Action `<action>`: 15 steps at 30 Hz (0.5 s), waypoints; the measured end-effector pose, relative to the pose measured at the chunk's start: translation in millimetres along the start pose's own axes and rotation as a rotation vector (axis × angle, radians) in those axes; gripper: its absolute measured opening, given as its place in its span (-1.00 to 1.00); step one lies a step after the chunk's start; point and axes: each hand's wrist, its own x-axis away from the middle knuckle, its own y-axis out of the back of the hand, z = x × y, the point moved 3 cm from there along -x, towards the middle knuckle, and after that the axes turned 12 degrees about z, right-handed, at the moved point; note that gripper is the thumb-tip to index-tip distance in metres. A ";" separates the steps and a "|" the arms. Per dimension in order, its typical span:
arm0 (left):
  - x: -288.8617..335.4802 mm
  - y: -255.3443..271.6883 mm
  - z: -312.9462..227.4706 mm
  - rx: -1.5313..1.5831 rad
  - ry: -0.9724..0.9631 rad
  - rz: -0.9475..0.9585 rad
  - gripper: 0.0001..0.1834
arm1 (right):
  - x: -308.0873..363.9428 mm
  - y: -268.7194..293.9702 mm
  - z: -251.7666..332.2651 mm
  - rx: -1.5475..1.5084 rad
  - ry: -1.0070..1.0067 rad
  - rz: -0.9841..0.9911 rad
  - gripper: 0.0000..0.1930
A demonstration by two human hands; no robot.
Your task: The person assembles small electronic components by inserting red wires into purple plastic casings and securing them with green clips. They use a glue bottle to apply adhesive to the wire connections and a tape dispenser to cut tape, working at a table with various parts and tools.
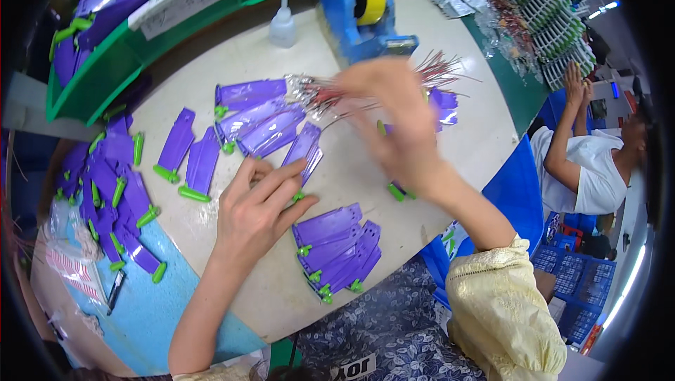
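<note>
White table (pixel 264 296), left part covered in light blue. Green bin (pixel 98 100) off its far-left corner, full of purple blades with green ends. Heap of the same purple blades (pixel 116 191) along the left edge. Blue tape dispenser (pixel 349 42) at the far edge. Group of wired blades (pixel 264 124) mid-table toward the far edge; fanned stack of blades (pixel 337 251) by the near edge. Right hand (pixel 401 117) blurred, above the table's right half beside the wires; can't tell if it holds anything. Left hand (pixel 256 205) mid-table, fingers half curled, tips on one purple blade (pixel 304 143) near its green end; can't tell if pinched or just pressed. White squeeze bottle (pixel 283 29) near the far edge. Smallest: thin red wires (pixel 316 93), bunched and crossing. Likely risks: the right hand snagging a wire and dragging neighbouring blades, since leads overlap; the touched blade skidding if left fingertips press lightly; a sleeve catching the near-edge stack.
</note>
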 end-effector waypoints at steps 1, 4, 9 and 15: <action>1.3 -0.5 1.0 0.011 -0.001 -0.008 -0.70 | -0.2 16.8 -17.5 -0.062 -0.229 -0.131 -0.89; 0.8 -1.9 1.2 0.023 -0.004 -0.019 -0.67 | -18.9 44.0 -79.8 -0.339 -0.704 -0.037 -0.80; 0.3 -0.1 0.2 0.036 0.051 -0.030 -0.65 | -6.3 45.4 -88.7 -0.942 -1.001 0.059 -0.75; 2.9 -1.8 6.3 0.123 0.088 -0.044 -0.37 | -3.2 42.5 -78.5 -0.561 -0.968 0.284 -0.75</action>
